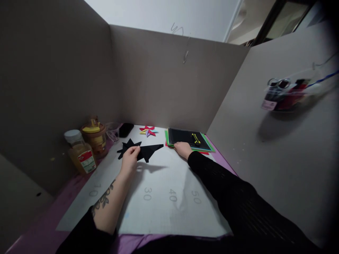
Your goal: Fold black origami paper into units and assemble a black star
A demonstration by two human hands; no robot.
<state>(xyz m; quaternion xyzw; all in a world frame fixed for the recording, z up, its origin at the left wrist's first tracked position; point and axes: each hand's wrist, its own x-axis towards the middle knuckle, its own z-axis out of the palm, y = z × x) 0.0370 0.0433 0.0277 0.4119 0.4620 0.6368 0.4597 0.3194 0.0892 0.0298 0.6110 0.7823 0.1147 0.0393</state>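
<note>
My left hand point(130, 157) pinches a folded black paper piece point(149, 150) with a long point, held just above the white mat point(159, 197). Behind it a black paper star point(127, 146) lies flat on the mat. My right hand point(182, 148) rests at the near edge of a stack of coloured paper sheets point(189, 139), black on top, with green and red below. Its fingers are curled on the stack's edge; I cannot make out whether they hold a sheet. A small yellow and black object point(196, 139) lies on the top sheet.
A multicoloured paper star point(148, 131) lies at the back. Two jars point(81, 153) point(95, 139), a clear item point(112, 129) and a black case point(126, 129) stand at the left. Cardboard walls point(164, 88) enclose the desk. A clear pouch point(288, 92) hangs on the right wall.
</note>
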